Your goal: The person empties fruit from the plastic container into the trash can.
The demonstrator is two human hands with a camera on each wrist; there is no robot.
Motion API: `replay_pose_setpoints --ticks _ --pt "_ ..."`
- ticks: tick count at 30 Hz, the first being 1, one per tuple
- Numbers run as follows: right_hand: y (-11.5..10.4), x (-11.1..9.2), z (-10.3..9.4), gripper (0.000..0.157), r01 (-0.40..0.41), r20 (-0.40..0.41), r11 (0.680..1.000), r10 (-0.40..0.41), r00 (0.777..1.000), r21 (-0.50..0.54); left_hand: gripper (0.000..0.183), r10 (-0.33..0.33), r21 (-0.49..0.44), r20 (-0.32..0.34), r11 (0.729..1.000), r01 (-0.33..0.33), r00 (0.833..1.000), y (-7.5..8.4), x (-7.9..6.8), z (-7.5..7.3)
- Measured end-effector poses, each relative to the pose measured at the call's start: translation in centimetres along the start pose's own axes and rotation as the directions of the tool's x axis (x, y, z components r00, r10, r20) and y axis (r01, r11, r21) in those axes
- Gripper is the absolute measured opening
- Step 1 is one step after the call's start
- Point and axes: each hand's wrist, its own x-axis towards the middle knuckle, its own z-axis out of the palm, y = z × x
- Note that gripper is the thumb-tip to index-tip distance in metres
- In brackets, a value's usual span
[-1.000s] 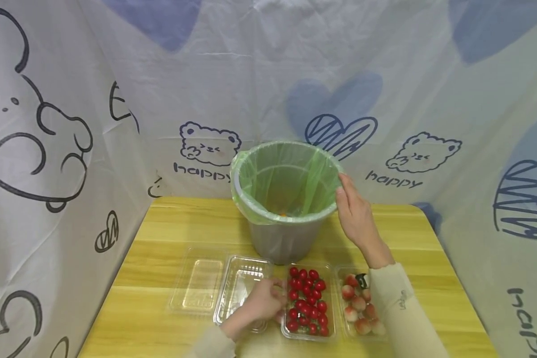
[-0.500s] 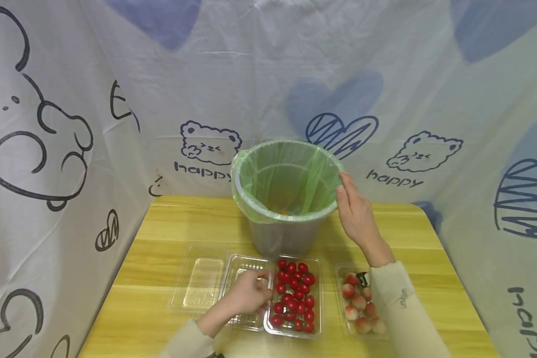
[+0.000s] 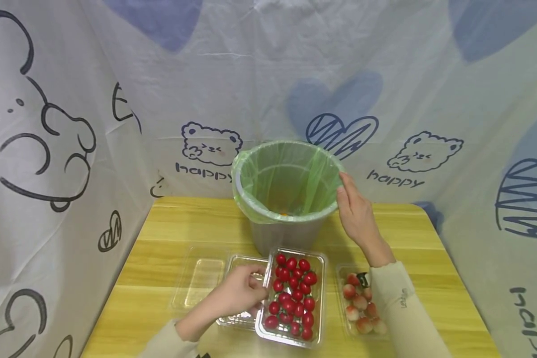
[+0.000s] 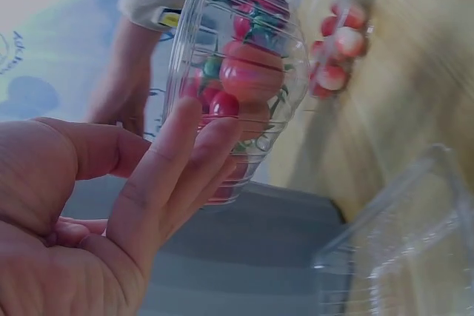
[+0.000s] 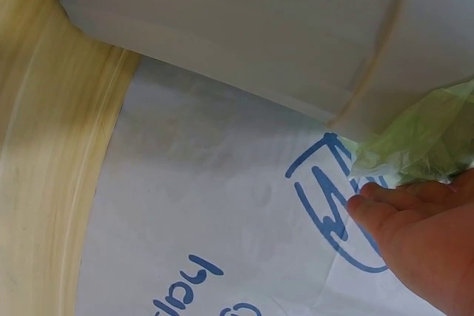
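The head camera looks forward and down over the counter [image 3: 147, 298], with the widest scene. The left wrist camera, rolled sideways, looks past the left grip [image 4: 133, 205] at a nearby cherry tomato punnet [image 4: 184, 49]; the right one, rolled oppositely, faces the grey bin [image 5: 222, 20] up close. All three share grey bin and counter.

Cream sleeves [image 3: 411, 318], the right one with small, apparently grey lettering [image 3: 403, 298].
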Motion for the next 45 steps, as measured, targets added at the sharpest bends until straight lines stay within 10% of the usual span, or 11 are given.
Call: replay_pose_setpoints --ticks 34,45 --pt "-0.4 0.2 -0.2 0.061 -0.019 0.020 1.000 0.019 1.000 0.003 0.052 0.114 -0.028 0.057 0.993 -0.112 0.992 10.7 -1.7 -6.9" --pt "-0.2 0.0 0.0 0.059 -0.021 0.014 1.000 0.020 1.000 0.006 0.046 0.152 -0.021 -0.106 0.988 -0.155 0.983 13.3 0.4 -8.9"
